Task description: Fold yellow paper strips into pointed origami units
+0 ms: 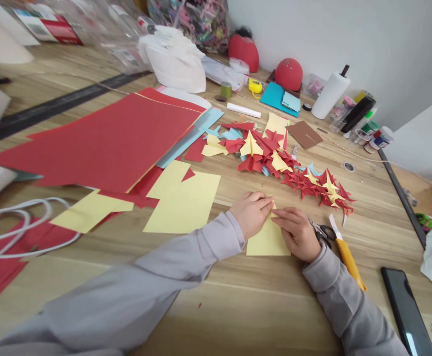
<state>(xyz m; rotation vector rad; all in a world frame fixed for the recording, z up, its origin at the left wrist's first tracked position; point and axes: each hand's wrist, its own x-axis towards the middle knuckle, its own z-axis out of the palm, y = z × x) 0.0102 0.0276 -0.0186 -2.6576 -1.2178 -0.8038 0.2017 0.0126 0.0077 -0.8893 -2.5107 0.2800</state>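
A yellow sheet of paper [267,243] lies on the wooden table in front of me, narrowing to a point at its far end. My left hand [252,212] presses its far left side, fingers together and closed on the paper. On the opposite edge, my right hand [297,231] has its fingers closed at the tip, close to the left fingertips. Part of the sheet is hidden under both hands. Just beyond lies a pile of folded red, yellow and blue paper pieces [262,151], with a row of pointed red and yellow ones [318,185] beside it.
Black-handled scissors [326,232] and an orange-handled knife [350,262] lie right of my right hand. A phone [409,309] is nearer the right edge. Leftward are yellow offcuts [186,205], large red sheets [108,141] and a white cable [26,232]. Bottles [379,139] stand at the back right.
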